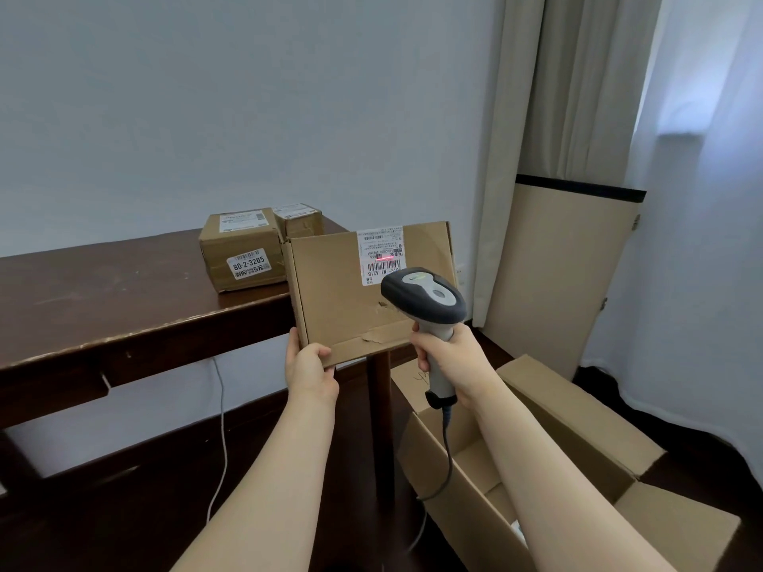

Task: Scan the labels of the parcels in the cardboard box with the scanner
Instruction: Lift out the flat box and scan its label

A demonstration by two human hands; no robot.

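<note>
By the left hand [307, 371] the parcel [338, 299] is pinched at its lower corner, before the table [124, 291]; by the right hand [458, 361] the scanner [425, 295] is gripped. The red line [386, 258] is best steadied fully across the barcode [383, 267].

Dark wooden table [124, 291], worn along the front edge. Carries two taped brown parcels at its far right end: larger parcel [243, 249] in front, smaller parcel [299, 220] close behind. Below, dark floor [103, 530]; bears an open cardboard box [578, 410] beside the table leg.
</note>
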